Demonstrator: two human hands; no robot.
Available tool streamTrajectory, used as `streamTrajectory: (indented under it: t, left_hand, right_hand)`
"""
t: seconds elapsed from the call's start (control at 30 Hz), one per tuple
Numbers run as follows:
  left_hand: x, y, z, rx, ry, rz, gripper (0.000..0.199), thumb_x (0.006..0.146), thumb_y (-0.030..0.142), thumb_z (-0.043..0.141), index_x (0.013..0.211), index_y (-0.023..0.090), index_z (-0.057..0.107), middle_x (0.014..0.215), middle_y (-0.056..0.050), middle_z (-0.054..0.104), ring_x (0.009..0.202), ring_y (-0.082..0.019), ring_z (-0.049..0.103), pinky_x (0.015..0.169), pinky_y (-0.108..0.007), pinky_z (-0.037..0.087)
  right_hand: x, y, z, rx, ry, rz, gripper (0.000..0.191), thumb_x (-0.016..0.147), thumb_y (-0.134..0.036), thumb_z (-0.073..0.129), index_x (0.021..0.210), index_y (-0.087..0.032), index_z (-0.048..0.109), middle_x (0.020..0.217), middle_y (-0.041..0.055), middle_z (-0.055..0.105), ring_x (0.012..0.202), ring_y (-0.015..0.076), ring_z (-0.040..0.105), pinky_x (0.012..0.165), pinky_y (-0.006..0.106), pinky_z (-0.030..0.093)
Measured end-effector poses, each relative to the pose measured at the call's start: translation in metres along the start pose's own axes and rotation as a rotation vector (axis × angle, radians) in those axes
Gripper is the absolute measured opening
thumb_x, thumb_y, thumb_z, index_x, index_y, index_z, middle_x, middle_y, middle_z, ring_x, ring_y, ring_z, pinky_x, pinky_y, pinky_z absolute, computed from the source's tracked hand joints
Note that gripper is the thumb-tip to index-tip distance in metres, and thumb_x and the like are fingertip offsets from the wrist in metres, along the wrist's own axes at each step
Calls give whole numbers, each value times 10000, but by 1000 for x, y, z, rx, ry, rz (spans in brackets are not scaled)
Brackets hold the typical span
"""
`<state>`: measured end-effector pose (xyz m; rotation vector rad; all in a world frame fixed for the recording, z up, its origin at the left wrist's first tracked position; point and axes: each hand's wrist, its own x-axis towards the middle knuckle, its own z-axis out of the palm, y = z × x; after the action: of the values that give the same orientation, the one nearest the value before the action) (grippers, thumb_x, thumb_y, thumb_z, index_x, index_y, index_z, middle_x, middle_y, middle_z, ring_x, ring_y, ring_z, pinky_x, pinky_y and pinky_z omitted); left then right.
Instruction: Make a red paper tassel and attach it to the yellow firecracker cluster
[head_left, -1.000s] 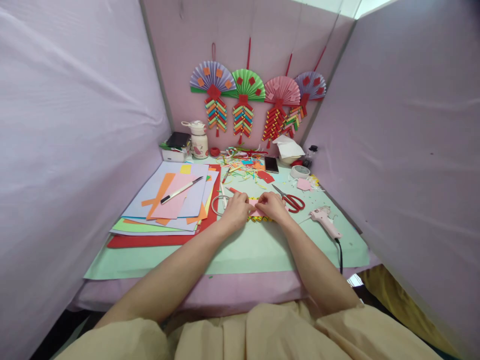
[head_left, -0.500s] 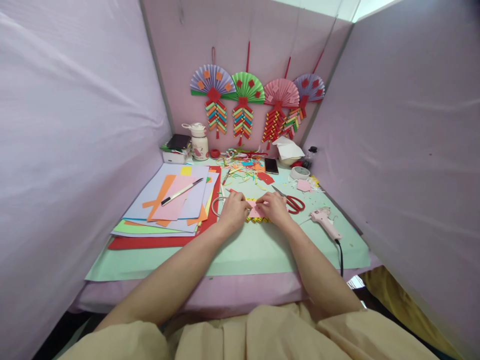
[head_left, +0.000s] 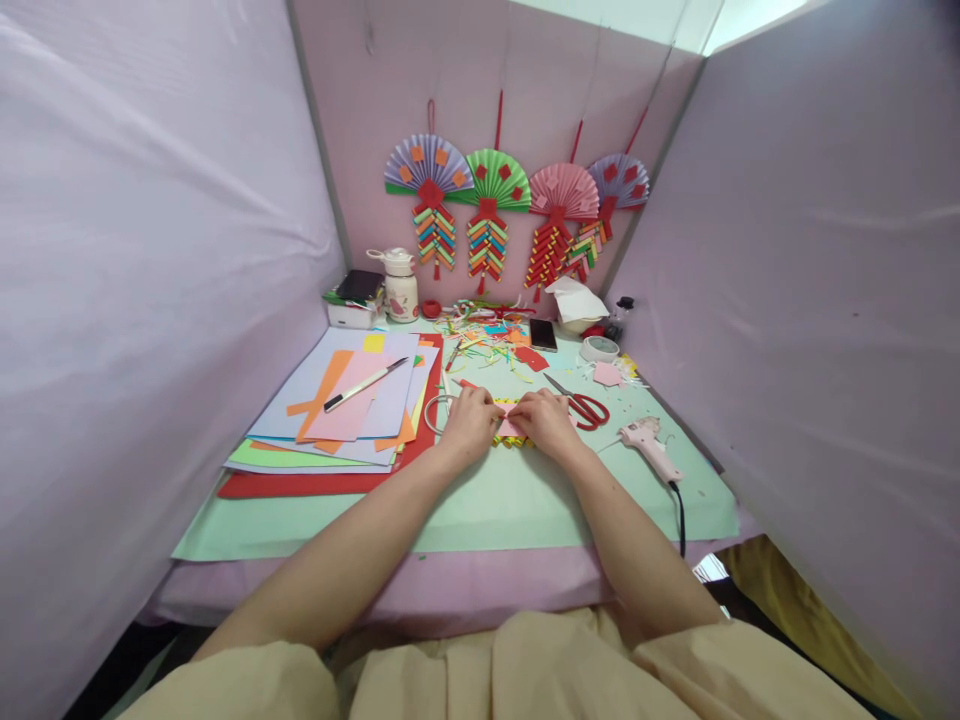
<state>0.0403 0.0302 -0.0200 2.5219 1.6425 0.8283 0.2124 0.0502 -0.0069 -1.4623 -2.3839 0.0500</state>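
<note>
A pink paper piece [head_left: 511,427] with rows of yellow-edged rolls along its far and near sides lies on the green mat [head_left: 487,510]. My left hand [head_left: 472,422] rests over its left end, fingertips closed at its middle. From the right, my right hand [head_left: 545,420] covers the other end, thumb and fingers pinched together close to the left fingertips. Something small and red shows between the two sets of fingertips, too small to name. Red-handled scissors [head_left: 589,410] lie open just beyond my right hand. A ring-shaped handle [head_left: 433,412] is beside my left hand.
Stacked coloured papers [head_left: 262,455] with a pen [head_left: 365,385] lie left. At right is a corded glue gun [head_left: 651,448]. Paper scraps [head_left: 484,345], a phone [head_left: 543,335], a tape roll [head_left: 599,349] and a bottle [head_left: 401,290] stand or lie behind; paper fans [head_left: 498,180] hang above.
Both hands' fingertips have come slightly closer together over the pink paper. The whole view has shifted a little; the other objects lie as before.
</note>
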Motion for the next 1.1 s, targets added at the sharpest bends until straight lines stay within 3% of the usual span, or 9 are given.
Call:
streamTrajectory:
  t: [0.17, 0.43, 0.7, 1.1]
  left_hand:
    - [-1, 3, -1, -16, -25, 35, 270, 870, 209, 495, 995, 255, 730, 1004, -94, 560, 985, -262, 437, 817, -395, 377]
    - [-2, 4, 1, 43, -92, 37, 256, 874, 229, 506, 995, 259, 729, 1063, -102, 544, 1028, -287, 429, 805, -409, 369]
    - [-2, 5, -1, 67, -12, 42, 270, 874, 188, 503, 1040, 262, 702, 1073, -83, 543, 1039, -258, 425, 838, -392, 380]
    - [0, 2, 7, 61, -38, 53, 233, 876, 221, 533, 1030, 276, 699, 1089, -85, 524, 1043, -269, 429, 837, -408, 390]
  right_hand:
    - [-5, 3, -6, -14, 51, 23, 226, 875, -286, 516, 894, -274, 741, 988, 49, 688, 964, 222, 484, 736, 338, 232]
    - [-17, -2, -5, -130, 28, -18, 266, 882, -252, 483, 814, -260, 739, 978, 54, 682, 955, 227, 443, 726, 354, 222]
    - [-18, -7, -6, -135, 43, 14, 262, 887, -242, 472, 851, -261, 731, 982, 48, 674, 941, 211, 443, 731, 347, 221]
    - [-21, -6, -1, -88, 76, -29, 237, 883, -237, 497, 858, -266, 731, 994, 37, 664, 956, 207, 449, 736, 355, 221]
